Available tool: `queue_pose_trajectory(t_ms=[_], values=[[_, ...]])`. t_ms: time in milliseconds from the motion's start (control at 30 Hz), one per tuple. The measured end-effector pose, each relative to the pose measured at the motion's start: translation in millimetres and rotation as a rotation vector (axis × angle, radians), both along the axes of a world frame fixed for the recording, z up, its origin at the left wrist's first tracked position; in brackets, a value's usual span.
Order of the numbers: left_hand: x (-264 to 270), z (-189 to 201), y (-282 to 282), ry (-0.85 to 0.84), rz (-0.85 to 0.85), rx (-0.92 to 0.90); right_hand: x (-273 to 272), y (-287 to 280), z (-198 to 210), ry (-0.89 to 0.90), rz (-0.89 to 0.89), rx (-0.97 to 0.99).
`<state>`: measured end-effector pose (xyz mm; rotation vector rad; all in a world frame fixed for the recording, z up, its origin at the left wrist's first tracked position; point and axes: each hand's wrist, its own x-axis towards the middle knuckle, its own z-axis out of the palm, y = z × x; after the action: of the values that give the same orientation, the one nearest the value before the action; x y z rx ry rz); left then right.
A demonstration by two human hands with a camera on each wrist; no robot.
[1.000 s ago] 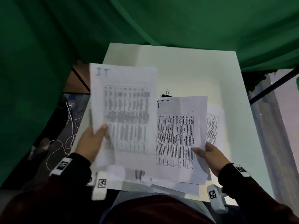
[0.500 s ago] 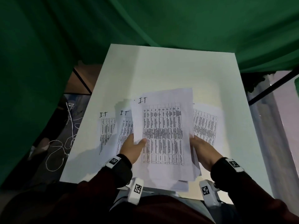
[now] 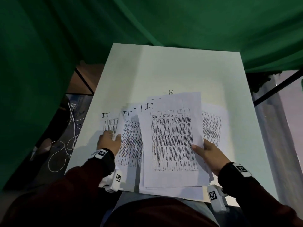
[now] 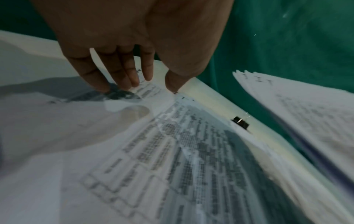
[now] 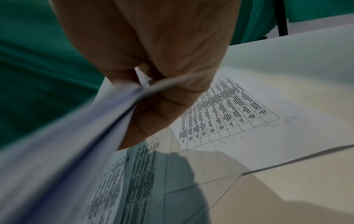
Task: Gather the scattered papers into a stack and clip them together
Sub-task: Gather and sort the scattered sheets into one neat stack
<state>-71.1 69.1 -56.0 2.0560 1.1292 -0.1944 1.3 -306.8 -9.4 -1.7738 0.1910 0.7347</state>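
My right hand (image 3: 207,150) pinches a stack of printed papers (image 3: 172,141) by its right edge, thumb on top, and holds it lifted above the white table (image 3: 180,71); in the right wrist view the stack of papers (image 5: 63,144) is bunched between thumb and fingers. My left hand (image 3: 109,139) reaches out with straight fingers (image 4: 130,75) touching a loose sheet (image 3: 109,123) at the table's left. A second loose sheet (image 3: 129,141) lies beside it, and another sheet (image 3: 211,126) lies under the stack's right side. A black binder clip (image 4: 240,122) sits on the table beyond the sheets; the stack mostly hides this binder clip (image 3: 171,92) in the head view.
Green cloth (image 3: 147,22) hangs behind and to the left of the table. White cables (image 3: 65,145) lie on the floor at the left. A black pole (image 3: 278,86) slants past the table's right edge. The table's far half is bare.
My left hand let go of the stack and moved left onto the leftmost loose sheet. My right hand now holds the stack alone, a little further right.
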Motion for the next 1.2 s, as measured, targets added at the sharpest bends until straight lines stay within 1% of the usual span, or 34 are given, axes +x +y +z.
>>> queue_pose_trajectory(t_ms=[33, 100, 233, 400, 567, 700, 767, 867, 900, 1067, 1133, 1200], values=[[-2.8, -3.9, 8.4, 0.058, -0.017, 0.024, 0.1, -1.6, -0.8, -0.001, -0.004, -0.004], [-6.0, -11.3, 16.6, 0.137, -0.050, 0.011, 0.3, -3.3, -0.9, 0.010, -0.015, 0.007], [-9.8, -25.0, 14.8, 0.194, -0.103, -0.030, 0.3, -3.4, 1.8, 0.028, -0.020, 0.001], [-11.7, -34.4, 9.9, 0.178, -0.087, -0.022, 0.9, -6.1, -0.1, 0.028, -0.019, -0.011], [-15.9, -38.5, 21.4, 0.176, -0.080, -0.032, -0.1, -12.1, 0.5, 0.036, -0.042, -0.022], [-20.6, -38.8, 30.4, 0.205, -0.017, -0.048, -0.4, -15.1, -0.1, 0.049, -0.049, -0.041], [-20.2, -35.3, 32.0, 0.232, -0.023, -0.009, -1.1, -15.1, -1.6, 0.058, -0.061, -0.045], [-24.3, -32.2, 28.4, 0.255, -0.093, 0.102, -3.8, -14.6, -3.0, 0.066, -0.059, -0.057], [-26.0, -32.0, 26.7, 0.249, -0.101, 0.097, -4.4, -14.6, -3.0, 0.066, -0.059, -0.060], [-25.3, -35.8, 28.0, 0.175, 0.014, -0.044, -6.6, -17.8, -7.2, 0.065, -0.060, -0.058], [-24.2, -37.7, 32.5, 0.158, 0.076, -0.047, -6.4, -19.6, -8.8, 0.062, -0.061, -0.062], [-26.2, -39.3, 37.5, 0.173, 0.087, -0.032, -5.9, -21.9, -11.3, 0.049, -0.064, -0.078]])
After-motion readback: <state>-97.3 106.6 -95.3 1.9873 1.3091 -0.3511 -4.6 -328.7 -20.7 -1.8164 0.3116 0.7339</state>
